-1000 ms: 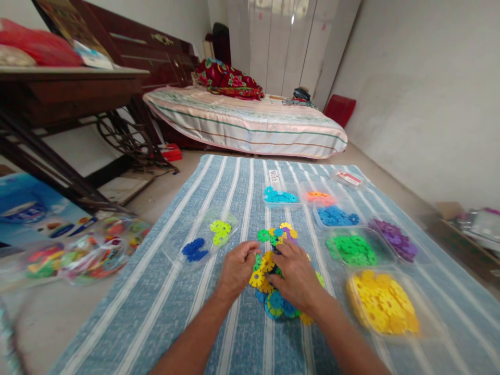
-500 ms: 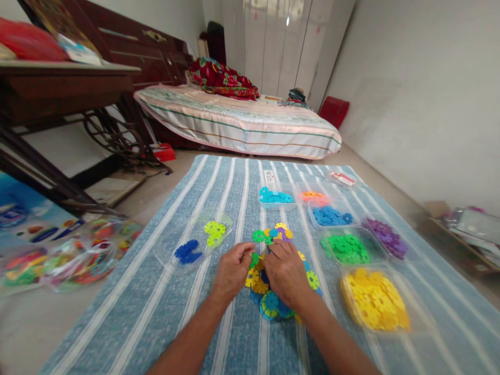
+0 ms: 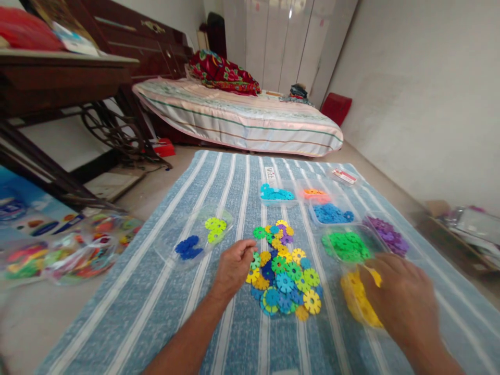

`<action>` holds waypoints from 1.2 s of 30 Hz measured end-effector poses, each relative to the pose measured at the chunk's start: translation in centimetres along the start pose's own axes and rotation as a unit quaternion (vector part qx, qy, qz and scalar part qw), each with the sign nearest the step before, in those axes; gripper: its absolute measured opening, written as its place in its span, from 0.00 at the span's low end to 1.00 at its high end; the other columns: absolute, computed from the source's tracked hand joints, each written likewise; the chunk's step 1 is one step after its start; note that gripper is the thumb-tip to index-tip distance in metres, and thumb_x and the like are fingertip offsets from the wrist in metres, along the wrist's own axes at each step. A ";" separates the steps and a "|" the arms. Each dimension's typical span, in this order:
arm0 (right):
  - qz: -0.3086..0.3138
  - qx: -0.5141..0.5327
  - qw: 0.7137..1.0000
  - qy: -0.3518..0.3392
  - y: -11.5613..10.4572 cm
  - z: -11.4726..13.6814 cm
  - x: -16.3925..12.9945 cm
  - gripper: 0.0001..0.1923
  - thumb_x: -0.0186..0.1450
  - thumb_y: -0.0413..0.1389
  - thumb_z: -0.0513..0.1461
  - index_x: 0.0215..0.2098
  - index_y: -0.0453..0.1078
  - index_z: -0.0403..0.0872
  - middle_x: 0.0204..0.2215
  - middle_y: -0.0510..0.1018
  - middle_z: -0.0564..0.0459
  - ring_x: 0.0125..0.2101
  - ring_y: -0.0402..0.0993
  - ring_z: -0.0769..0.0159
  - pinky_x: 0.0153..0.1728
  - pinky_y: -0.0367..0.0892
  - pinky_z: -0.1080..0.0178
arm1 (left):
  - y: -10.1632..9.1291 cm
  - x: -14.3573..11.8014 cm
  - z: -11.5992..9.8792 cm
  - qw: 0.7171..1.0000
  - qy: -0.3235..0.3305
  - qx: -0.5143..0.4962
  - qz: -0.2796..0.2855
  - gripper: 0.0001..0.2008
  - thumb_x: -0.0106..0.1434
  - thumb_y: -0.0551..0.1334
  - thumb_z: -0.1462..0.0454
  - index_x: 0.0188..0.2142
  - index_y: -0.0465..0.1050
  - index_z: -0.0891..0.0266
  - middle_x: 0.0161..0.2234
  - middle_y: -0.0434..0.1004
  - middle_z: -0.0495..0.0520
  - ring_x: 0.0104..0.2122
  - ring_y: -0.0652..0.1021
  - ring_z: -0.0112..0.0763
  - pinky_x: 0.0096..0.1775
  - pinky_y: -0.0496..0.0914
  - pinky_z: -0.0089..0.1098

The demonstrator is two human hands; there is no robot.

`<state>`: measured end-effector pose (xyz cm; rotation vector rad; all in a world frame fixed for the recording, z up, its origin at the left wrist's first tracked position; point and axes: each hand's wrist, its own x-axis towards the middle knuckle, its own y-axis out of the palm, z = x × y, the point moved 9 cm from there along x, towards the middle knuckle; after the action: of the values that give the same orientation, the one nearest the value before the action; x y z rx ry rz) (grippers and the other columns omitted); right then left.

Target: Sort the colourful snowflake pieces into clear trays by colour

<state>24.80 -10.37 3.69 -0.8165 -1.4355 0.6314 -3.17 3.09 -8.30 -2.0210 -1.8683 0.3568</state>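
Note:
A mixed pile of notched plastic discs (image 3: pixel 284 283) in yellow, green, blue and purple lies on the striped cloth. At its left edge is my left hand (image 3: pixel 234 266), fingers curled together; whatever they pinch, if anything, is hidden. My right hand (image 3: pixel 404 297) is over the clear box of yellow discs (image 3: pixel 353 297), closed on a yellow notched disc (image 3: pixel 374 275) that shows by its fingertips. The hand covers much of that box. Just behind it stands a box of green discs (image 3: pixel 346 246).
Boxes of purple (image 3: pixel 387 237), blue (image 3: pixel 331 214), orange (image 3: pixel 315 195) and light-blue discs (image 3: pixel 276 192) stand at the back right. A clear tray (image 3: pixel 166 256) at left holds dark-blue and lime discs. Beyond the cloth-covered table (image 3: pixel 156 219) is a bed (image 3: pixel 250 125).
My right hand has moved from the pile rightward to the yellow box and now has a yellow disc in its fingers. My left hand has stayed by the pile.

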 end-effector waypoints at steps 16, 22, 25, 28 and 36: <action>0.180 0.206 0.957 -0.092 8.7 20.1 0.9 0.15 0.65 0.52 0.38 0.47 0.71 0.39 0.46 0.73 0.38 0.55 0.60 0.47 0.54 0.55 0.45 | -0.5 0.5 0.3 0.998 -0.005 -0.069 -0.005 0.11 0.57 0.56 0.61 0.36 0.74 0.59 0.35 0.81 0.50 0.37 0.80 0.33 0.43 0.73 0.34; 0.144 0.181 0.962 -0.144 9.5 20.9 0.8 0.15 0.64 0.48 0.33 0.46 0.71 0.40 0.41 0.75 0.42 0.52 0.63 0.51 0.56 0.51 0.45 | -0.7 0.7 0.1 0.997 -0.017 -0.068 -0.012 0.12 0.56 0.57 0.59 0.36 0.75 0.59 0.35 0.81 0.50 0.35 0.80 0.33 0.42 0.74 0.34; 0.117 0.183 0.966 -0.138 8.8 19.7 1.2 0.12 0.64 0.48 0.32 0.39 0.73 0.43 0.37 0.76 0.44 0.50 0.63 0.54 0.56 0.50 0.47 | -0.4 0.5 0.3 0.995 -0.034 -0.097 -0.007 0.13 0.55 0.58 0.57 0.37 0.74 0.61 0.34 0.81 0.52 0.34 0.80 0.35 0.37 0.76 0.34; 0.079 0.160 0.979 -0.099 7.1 15.6 2.4 0.10 0.63 0.49 0.32 0.31 0.72 0.45 0.36 0.76 0.45 0.49 0.65 0.56 0.56 0.50 0.48 | -0.2 0.4 0.6 0.992 -0.045 -0.119 -0.005 0.16 0.56 0.59 0.56 0.38 0.74 0.63 0.33 0.81 0.54 0.34 0.80 0.36 0.35 0.76 0.34; -0.039 -0.015 0.998 0.054 1.8 1.5 3.9 0.11 0.64 0.50 0.40 0.28 0.72 0.45 0.30 0.77 0.46 0.36 0.70 0.55 0.44 0.59 0.50 | 0.1 0.0 0.0 1.000 -0.004 -0.026 -0.006 0.13 0.57 0.57 0.57 0.36 0.74 0.60 0.32 0.80 0.51 0.34 0.79 0.34 0.35 0.74 0.31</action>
<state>23.68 -6.00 4.54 -0.8024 -1.3746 0.5002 -3.07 3.10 -8.30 -2.0440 -1.9122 0.3163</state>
